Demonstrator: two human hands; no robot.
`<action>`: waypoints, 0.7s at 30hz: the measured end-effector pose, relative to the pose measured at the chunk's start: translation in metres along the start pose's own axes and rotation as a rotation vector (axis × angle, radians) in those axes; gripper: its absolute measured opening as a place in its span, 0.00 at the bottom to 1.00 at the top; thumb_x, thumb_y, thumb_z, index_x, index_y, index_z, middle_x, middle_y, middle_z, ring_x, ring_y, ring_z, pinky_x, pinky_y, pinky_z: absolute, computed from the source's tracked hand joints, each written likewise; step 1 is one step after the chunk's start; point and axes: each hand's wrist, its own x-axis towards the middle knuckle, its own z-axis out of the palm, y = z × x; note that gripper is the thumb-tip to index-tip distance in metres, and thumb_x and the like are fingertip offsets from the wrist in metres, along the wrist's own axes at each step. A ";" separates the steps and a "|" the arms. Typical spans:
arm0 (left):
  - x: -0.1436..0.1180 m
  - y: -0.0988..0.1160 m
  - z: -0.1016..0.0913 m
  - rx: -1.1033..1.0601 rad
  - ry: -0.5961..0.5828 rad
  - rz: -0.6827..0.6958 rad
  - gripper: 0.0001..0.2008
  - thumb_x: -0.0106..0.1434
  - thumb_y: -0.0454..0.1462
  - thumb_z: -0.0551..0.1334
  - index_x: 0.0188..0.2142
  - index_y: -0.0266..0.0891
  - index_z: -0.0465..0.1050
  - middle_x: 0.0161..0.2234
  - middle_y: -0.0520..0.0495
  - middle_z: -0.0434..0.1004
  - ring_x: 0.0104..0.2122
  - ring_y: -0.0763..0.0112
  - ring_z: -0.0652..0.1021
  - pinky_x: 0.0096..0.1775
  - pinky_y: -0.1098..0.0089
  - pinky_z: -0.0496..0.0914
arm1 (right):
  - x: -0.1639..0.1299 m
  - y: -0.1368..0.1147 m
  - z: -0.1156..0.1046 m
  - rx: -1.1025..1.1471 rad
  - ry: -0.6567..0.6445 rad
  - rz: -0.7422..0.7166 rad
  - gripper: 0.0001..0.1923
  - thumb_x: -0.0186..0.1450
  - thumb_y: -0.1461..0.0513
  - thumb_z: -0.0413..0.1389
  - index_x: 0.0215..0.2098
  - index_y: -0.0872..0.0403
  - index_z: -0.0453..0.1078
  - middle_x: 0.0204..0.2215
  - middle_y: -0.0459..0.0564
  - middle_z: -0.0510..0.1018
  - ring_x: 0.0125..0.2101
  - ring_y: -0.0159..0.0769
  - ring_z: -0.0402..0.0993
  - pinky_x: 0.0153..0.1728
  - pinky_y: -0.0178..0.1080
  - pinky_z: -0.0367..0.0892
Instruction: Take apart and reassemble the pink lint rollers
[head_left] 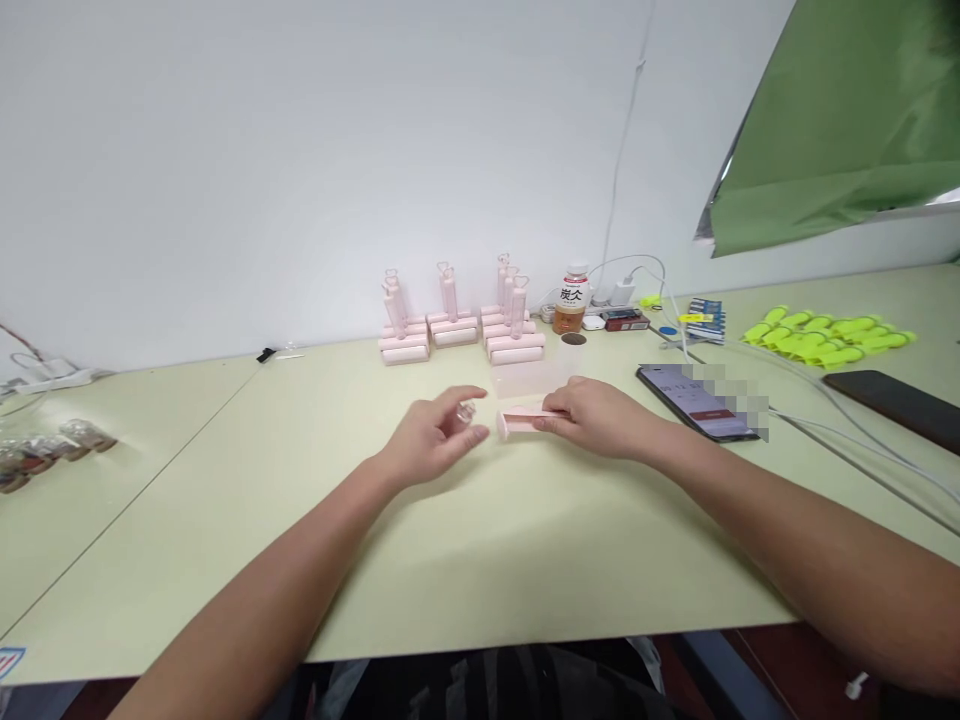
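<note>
My right hand point(592, 415) grips a pink lint roller head point(517, 421), a trough-like piece held level just above the table, with one end pointing left. To its left, my left hand point(431, 440) curls around a small clear piece point(466, 412), its thumb and forefinger apart at the tips. A narrow gap separates that hand from the pink head. Behind both hands, several pink lint rollers point(405, 345) stand in groups against the wall, their clear handles upright with loops on top. A translucent sheet or tray point(529, 378) lies just beyond my right hand.
A labelled bottle point(571, 300) stands at the back beside a charger point(622, 292) and cables. On the right lie a lit phone point(694, 405), a dark phone point(892, 405) and several neon yellow pieces point(825, 338). Clear-wrapped items point(56, 447) sit far left.
</note>
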 end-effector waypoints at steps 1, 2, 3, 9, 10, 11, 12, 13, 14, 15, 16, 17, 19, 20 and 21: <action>0.001 0.004 0.004 0.006 -0.107 0.031 0.20 0.65 0.44 0.57 0.55 0.42 0.65 0.20 0.59 0.63 0.21 0.76 0.65 0.28 0.74 0.61 | 0.001 0.006 0.001 -0.039 -0.031 0.017 0.19 0.69 0.53 0.48 0.24 0.53 0.67 0.22 0.51 0.73 0.30 0.40 0.66 0.28 0.38 0.52; 0.001 0.008 0.009 0.033 -0.204 0.050 0.19 0.65 0.42 0.57 0.55 0.44 0.65 0.21 0.58 0.66 0.22 0.75 0.67 0.29 0.74 0.61 | 0.002 0.010 0.002 -0.063 -0.058 0.020 0.19 0.68 0.53 0.49 0.23 0.53 0.67 0.21 0.51 0.72 0.29 0.40 0.66 0.28 0.38 0.52; 0.003 0.010 0.014 0.074 -0.280 0.056 0.18 0.65 0.41 0.57 0.54 0.45 0.67 0.24 0.56 0.69 0.23 0.75 0.69 0.30 0.74 0.62 | 0.003 0.012 0.003 -0.078 -0.078 0.015 0.20 0.68 0.53 0.49 0.23 0.53 0.67 0.21 0.50 0.72 0.28 0.39 0.66 0.27 0.39 0.52; 0.016 0.008 0.027 0.362 -0.383 0.062 0.09 0.65 0.41 0.54 0.43 0.42 0.69 0.33 0.49 0.78 0.30 0.65 0.76 0.31 0.69 0.63 | -0.004 0.005 -0.004 -0.019 0.185 -0.062 0.16 0.66 0.51 0.51 0.34 0.54 0.73 0.34 0.56 0.77 0.36 0.46 0.70 0.36 0.43 0.61; 0.020 0.006 0.026 0.389 -0.374 0.058 0.09 0.66 0.41 0.54 0.43 0.42 0.68 0.33 0.49 0.78 0.31 0.65 0.76 0.31 0.69 0.63 | -0.006 0.001 -0.008 -0.001 0.311 -0.075 0.16 0.66 0.52 0.50 0.36 0.54 0.74 0.36 0.58 0.77 0.39 0.47 0.70 0.39 0.44 0.62; 0.024 0.004 0.025 0.412 -0.361 0.044 0.09 0.66 0.41 0.54 0.43 0.42 0.68 0.34 0.49 0.78 0.31 0.64 0.77 0.31 0.68 0.64 | -0.009 -0.003 -0.011 0.013 0.412 -0.084 0.17 0.67 0.52 0.49 0.36 0.54 0.73 0.36 0.58 0.77 0.39 0.47 0.70 0.41 0.45 0.62; 0.028 0.002 0.025 0.434 -0.348 0.026 0.09 0.66 0.41 0.54 0.43 0.42 0.67 0.34 0.48 0.78 0.32 0.63 0.77 0.32 0.68 0.64 | -0.012 -0.008 -0.014 0.030 0.449 -0.089 0.18 0.69 0.53 0.46 0.34 0.54 0.73 0.34 0.58 0.76 0.37 0.45 0.70 0.40 0.45 0.62; 0.033 0.000 0.024 0.455 -0.338 0.007 0.09 0.66 0.41 0.54 0.43 0.42 0.67 0.34 0.48 0.79 0.32 0.63 0.77 0.32 0.68 0.64 | -0.014 -0.012 -0.015 0.050 0.403 -0.101 0.19 0.70 0.53 0.45 0.32 0.53 0.73 0.32 0.56 0.76 0.35 0.43 0.70 0.38 0.43 0.62; 0.038 -0.002 0.023 0.472 -0.333 -0.006 0.09 0.66 0.41 0.54 0.44 0.42 0.67 0.35 0.48 0.79 0.33 0.62 0.78 0.32 0.67 0.64 | -0.015 -0.015 -0.014 0.064 0.296 -0.118 0.20 0.70 0.53 0.44 0.32 0.53 0.73 0.30 0.55 0.76 0.32 0.42 0.70 0.35 0.42 0.63; 0.042 -0.004 0.023 0.484 -0.332 -0.012 0.10 0.66 0.41 0.54 0.44 0.42 0.67 0.35 0.48 0.79 0.33 0.62 0.78 0.32 0.67 0.64 | -0.015 -0.018 -0.011 0.063 0.166 -0.138 0.20 0.70 0.53 0.45 0.32 0.53 0.74 0.29 0.54 0.76 0.31 0.41 0.71 0.34 0.41 0.63; 0.046 -0.006 0.023 0.492 -0.334 -0.013 0.10 0.66 0.40 0.54 0.44 0.42 0.67 0.35 0.48 0.79 0.34 0.61 0.78 0.32 0.67 0.64 | -0.014 -0.019 -0.006 0.047 0.044 -0.160 0.20 0.70 0.52 0.45 0.33 0.53 0.74 0.29 0.54 0.77 0.32 0.41 0.72 0.34 0.41 0.64; 0.049 -0.008 0.024 0.496 -0.336 -0.012 0.10 0.65 0.40 0.54 0.44 0.42 0.68 0.35 0.47 0.79 0.34 0.61 0.78 0.32 0.67 0.64 | -0.012 -0.020 0.000 0.018 -0.042 -0.180 0.19 0.70 0.52 0.47 0.35 0.54 0.75 0.32 0.55 0.78 0.34 0.43 0.73 0.36 0.42 0.65; 0.053 -0.011 0.026 0.496 -0.337 -0.015 0.09 0.65 0.40 0.54 0.43 0.42 0.68 0.36 0.47 0.79 0.34 0.60 0.78 0.32 0.67 0.64 | -0.008 -0.018 0.015 -0.054 -0.096 -0.209 0.19 0.69 0.51 0.49 0.41 0.54 0.75 0.41 0.59 0.78 0.43 0.50 0.72 0.43 0.47 0.65; 0.054 -0.013 0.028 0.496 -0.334 -0.017 0.09 0.65 0.40 0.54 0.42 0.42 0.68 0.36 0.46 0.79 0.34 0.60 0.78 0.32 0.67 0.64 | -0.006 -0.018 0.022 -0.086 -0.097 -0.211 0.20 0.68 0.50 0.50 0.45 0.55 0.75 0.46 0.62 0.76 0.48 0.54 0.70 0.47 0.50 0.64; 0.055 -0.014 0.030 0.494 -0.330 -0.020 0.09 0.65 0.40 0.54 0.42 0.41 0.69 0.36 0.46 0.79 0.34 0.60 0.77 0.32 0.67 0.65 | -0.005 -0.017 0.028 -0.110 -0.102 -0.202 0.24 0.68 0.48 0.50 0.50 0.56 0.73 0.52 0.64 0.73 0.53 0.58 0.67 0.50 0.53 0.63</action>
